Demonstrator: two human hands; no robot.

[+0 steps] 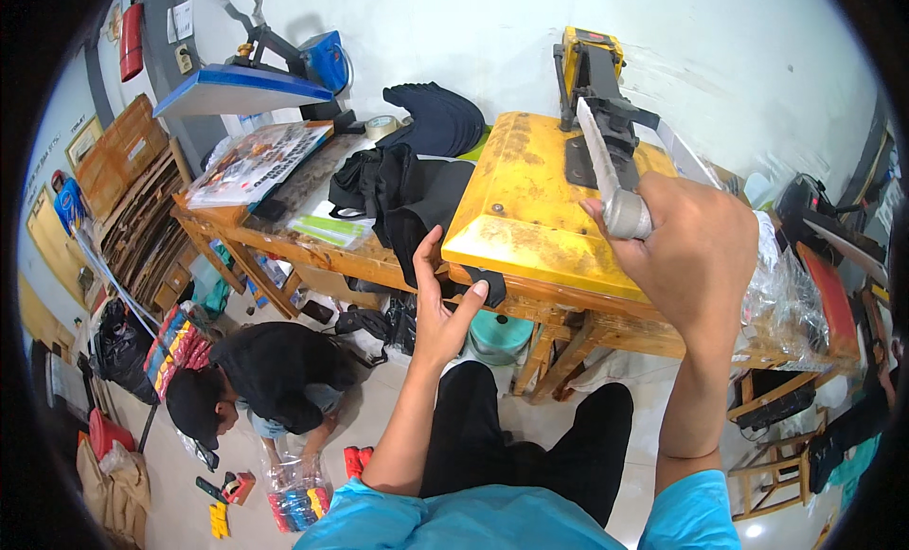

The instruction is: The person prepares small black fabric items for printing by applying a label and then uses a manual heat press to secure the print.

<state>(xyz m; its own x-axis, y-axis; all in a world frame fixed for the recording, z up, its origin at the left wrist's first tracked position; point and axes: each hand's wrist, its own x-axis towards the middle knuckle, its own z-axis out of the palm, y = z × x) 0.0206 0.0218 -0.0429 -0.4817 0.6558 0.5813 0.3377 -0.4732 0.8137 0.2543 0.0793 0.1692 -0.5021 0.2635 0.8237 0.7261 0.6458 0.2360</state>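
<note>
In front of me stands a yellow heat press (540, 238), its worn top plate low over the wooden table. My right hand (686, 242) is closed around the metal end of the press's long lever handle (601, 148). At the press's front left corner, a piece of black cloth (490, 287) sticks out from under the plate. My left hand (443, 304) has its thumb on that cloth, its index finger pointing up beside the corner; the other fingers are partly hidden. Left of the press lies a heap of black fabric (388, 186).
A second press with a blue-edged plate (241, 91) stands raised at the left. Behind the black heap are dark curved fabric pieces (436, 119) and a tape roll (382, 127). A person in black (275, 375) crouches on the floor, handling plastic-wrapped colourful bundles (298, 507). Clear plastic (791, 299) lies at right.
</note>
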